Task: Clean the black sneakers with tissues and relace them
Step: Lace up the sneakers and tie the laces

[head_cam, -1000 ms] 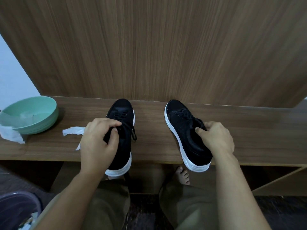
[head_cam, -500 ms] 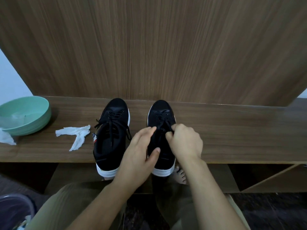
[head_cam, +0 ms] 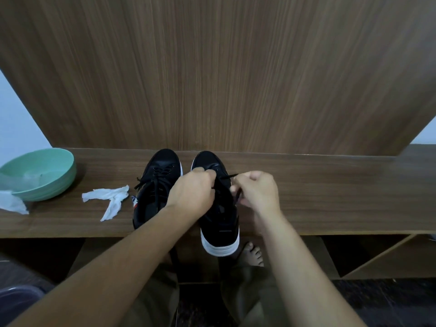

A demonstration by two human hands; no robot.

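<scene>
Two black sneakers with white soles stand side by side on the wooden shelf (head_cam: 330, 197), toes toward the wall. The left sneaker (head_cam: 162, 168) has loose laces hanging to its side and over the shelf edge. Over the lacing of the right sneaker (head_cam: 220, 218) my left hand (head_cam: 192, 192) pinches a lace. Just to the right, my right hand (head_cam: 256, 193) grips the other black lace end (head_cam: 230, 177), pulled out sideways. A crumpled white tissue (head_cam: 109, 200) lies left of the sneakers.
A green bowl (head_cam: 47, 185) stands at the shelf's left end with another white tissue (head_cam: 11, 204) beside it. A wood-grain panel rises behind the shelf. My knees and a bare foot (head_cam: 253, 253) are below the shelf edge, heels of both sneakers overhanging it.
The right sneaker was slid left, next to the left one. My left hand left the left sneaker and moved onto the right one; both hands now pull its laces apart.
</scene>
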